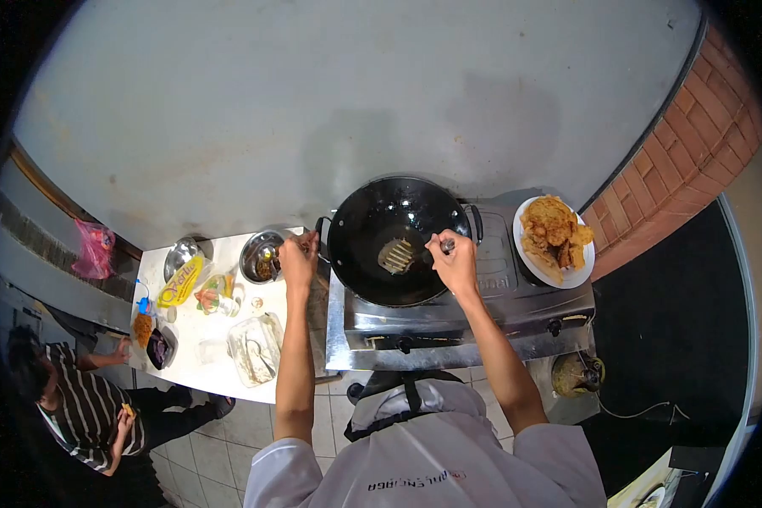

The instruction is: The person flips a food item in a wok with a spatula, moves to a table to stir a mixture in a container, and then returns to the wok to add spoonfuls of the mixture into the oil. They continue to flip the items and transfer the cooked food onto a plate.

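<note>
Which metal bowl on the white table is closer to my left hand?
The bowl with dark brown contents, right beside the left hand. The other bowl sits farther left, next to the yellow packet.

A cooking area, perhaps a small food stall or kitchen: a wok (372, 271) sits on a metal gas stove (516, 315), with a gas cylinder (572, 374) near its base. A plate (521, 229) of fried food (548, 222) rests at the stove's right end, and steel bowls (250, 247) and food packets stand on a white tabletop (214, 326) beside it.
</note>
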Demonstrator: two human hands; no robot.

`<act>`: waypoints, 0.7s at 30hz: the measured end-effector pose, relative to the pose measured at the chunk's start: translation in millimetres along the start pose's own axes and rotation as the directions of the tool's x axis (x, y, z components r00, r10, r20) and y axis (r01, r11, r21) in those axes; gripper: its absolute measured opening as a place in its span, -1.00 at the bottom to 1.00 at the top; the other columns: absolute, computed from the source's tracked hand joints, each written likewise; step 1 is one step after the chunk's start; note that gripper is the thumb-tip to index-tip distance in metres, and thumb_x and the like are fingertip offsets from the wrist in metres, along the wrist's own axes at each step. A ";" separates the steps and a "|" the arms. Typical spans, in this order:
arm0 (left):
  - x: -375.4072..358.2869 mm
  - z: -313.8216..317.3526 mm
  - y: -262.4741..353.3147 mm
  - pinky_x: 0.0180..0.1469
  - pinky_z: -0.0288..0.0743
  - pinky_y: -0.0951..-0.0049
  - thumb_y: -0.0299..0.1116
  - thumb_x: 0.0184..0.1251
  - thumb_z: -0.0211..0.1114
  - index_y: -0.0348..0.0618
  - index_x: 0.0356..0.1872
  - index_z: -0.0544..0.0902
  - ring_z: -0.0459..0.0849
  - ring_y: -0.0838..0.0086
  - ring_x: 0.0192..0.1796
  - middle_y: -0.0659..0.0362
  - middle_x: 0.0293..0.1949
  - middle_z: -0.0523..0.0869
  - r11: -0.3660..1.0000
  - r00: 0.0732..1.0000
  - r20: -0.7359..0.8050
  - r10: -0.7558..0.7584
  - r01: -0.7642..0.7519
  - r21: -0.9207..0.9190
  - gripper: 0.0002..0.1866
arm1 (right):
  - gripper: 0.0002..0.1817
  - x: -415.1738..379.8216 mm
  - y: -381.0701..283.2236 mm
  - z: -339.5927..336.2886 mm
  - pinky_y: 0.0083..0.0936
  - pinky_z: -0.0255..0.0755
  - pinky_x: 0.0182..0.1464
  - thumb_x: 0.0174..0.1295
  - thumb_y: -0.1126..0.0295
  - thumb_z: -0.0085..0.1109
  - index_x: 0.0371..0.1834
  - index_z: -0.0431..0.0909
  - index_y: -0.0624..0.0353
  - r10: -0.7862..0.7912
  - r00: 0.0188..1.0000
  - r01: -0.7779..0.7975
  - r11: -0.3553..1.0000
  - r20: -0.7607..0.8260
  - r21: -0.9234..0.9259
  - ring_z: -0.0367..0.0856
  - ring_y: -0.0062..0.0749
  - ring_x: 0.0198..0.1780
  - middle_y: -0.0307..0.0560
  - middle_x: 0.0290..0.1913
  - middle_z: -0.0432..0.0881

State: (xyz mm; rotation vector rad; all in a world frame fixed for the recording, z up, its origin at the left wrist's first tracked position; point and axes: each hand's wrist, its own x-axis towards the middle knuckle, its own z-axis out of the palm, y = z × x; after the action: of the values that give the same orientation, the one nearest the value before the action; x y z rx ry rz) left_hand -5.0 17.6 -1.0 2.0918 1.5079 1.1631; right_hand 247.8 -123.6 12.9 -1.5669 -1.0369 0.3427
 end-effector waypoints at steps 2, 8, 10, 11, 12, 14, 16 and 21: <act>0.7 1.2 -1.1 -0.31 0.52 0.29 -0.39 0.16 0.36 -0.29 -0.29 0.74 0.71 0.12 -0.42 -0.13 -0.47 0.69 1.000 1.000 0.012 -0.026 0.026 0.016 -0.82 | -0.72 1.1 -4.4 -6.1 -0.49 0.27 -0.58 0.22 0.46 0.17 -0.62 0.45 0.37 0.026 0.999 -0.027 0.998 0.021 0.050 0.43 -0.48 -0.73 -0.04 -0.73 0.47; 0.4 3.5 -3.0 -0.35 0.50 0.27 -0.38 0.16 0.36 -0.28 -0.29 0.74 0.67 0.13 -0.46 -0.11 -0.51 0.68 1.000 1.000 -0.001 -0.018 0.018 0.002 -0.82 | -0.71 4.6 -10.4 -19.2 -0.54 0.34 -0.60 0.27 0.40 0.16 -0.59 0.54 0.33 0.092 0.994 -0.097 0.991 0.057 0.092 0.57 -0.51 -0.70 -0.10 -0.67 0.60; 0.9 1.1 1.5 -0.34 0.50 0.27 -0.37 0.16 0.36 -0.29 -0.29 0.74 0.67 0.12 -0.46 -0.11 -0.50 0.68 0.999 1.000 0.007 -0.021 0.021 0.031 -0.81 | -0.71 4.9 -9.5 -19.3 -0.53 0.34 -0.60 0.27 0.40 0.17 -0.59 0.54 0.32 0.079 0.996 -0.081 0.996 0.038 0.038 0.57 -0.51 -0.70 -0.10 -0.67 0.60; 1.0 -0.6 3.3 -0.34 0.50 0.27 -0.37 0.16 0.37 -0.29 -0.29 0.74 0.68 0.12 -0.46 -0.12 -0.50 0.68 0.998 1.000 0.015 -0.028 0.027 0.060 -0.81 | -0.71 4.6 -7.4 -18.4 -0.53 0.34 -0.60 0.27 0.40 0.17 -0.59 0.54 0.32 0.079 0.996 -0.080 0.996 0.038 0.040 0.57 -0.51 -0.70 -0.10 -0.67 0.60; 1.1 0.0 1.5 -0.34 0.50 0.27 -0.37 0.16 0.37 -0.29 -0.29 0.74 0.68 0.12 -0.46 -0.12 -0.50 0.68 0.998 1.000 0.014 -0.028 0.027 0.061 -0.81 | -0.71 4.1 -3.1 -17.1 -0.54 0.33 -0.59 0.25 0.40 0.19 -0.60 0.53 0.32 0.082 0.996 -0.085 0.994 0.033 0.070 0.56 -0.52 -0.69 -0.10 -0.68 0.58; 1.1 2.2 -2.1 -0.33 0.50 0.27 -0.36 0.17 0.36 -0.29 -0.28 0.74 0.68 0.11 -0.45 -0.13 -0.50 0.68 0.999 1.000 0.000 -0.010 0.010 0.038 -0.80 | -0.71 4.5 8.1 -13.6 -0.54 0.33 -0.57 0.24 0.40 0.21 -0.61 0.52 0.31 0.087 0.996 -0.089 0.991 0.030 0.100 0.54 -0.53 -0.68 -0.11 -0.69 0.57; 1.8 2.3 -0.5 -0.34 0.50 0.27 -0.36 0.17 0.36 -0.29 -0.28 0.74 0.68 0.10 -0.45 -0.13 -0.50 0.68 0.999 1.000 0.006 -0.020 0.020 0.040 -0.80 | -0.74 6.0 12.0 -10.7 -0.54 0.31 -0.54 0.18 0.42 0.26 -0.59 0.49 0.31 -0.037 0.999 0.037 0.999 -0.021 -0.002 0.50 -0.51 -0.66 -0.11 -0.70 0.53; 0.3 -1.3 6.1 -0.34 0.51 0.27 -0.37 0.17 0.35 -0.29 -0.27 0.74 0.68 0.10 -0.45 -0.13 -0.50 0.68 0.998 0.999 0.009 -0.041 0.041 0.041 -0.81 | -0.79 2.7 7.0 -8.2 -0.49 0.29 -0.52 0.15 0.46 0.27 -0.54 0.48 0.31 -0.056 0.998 0.056 0.998 -0.032 0.012 0.43 -0.53 -0.64 -0.10 -0.70 0.48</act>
State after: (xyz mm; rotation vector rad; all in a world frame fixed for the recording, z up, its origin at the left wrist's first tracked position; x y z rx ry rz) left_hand -2.1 15.2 4.0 2.0793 1.5748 1.1147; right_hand 258.2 -126.5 9.7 -1.5241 -1.0501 0.2854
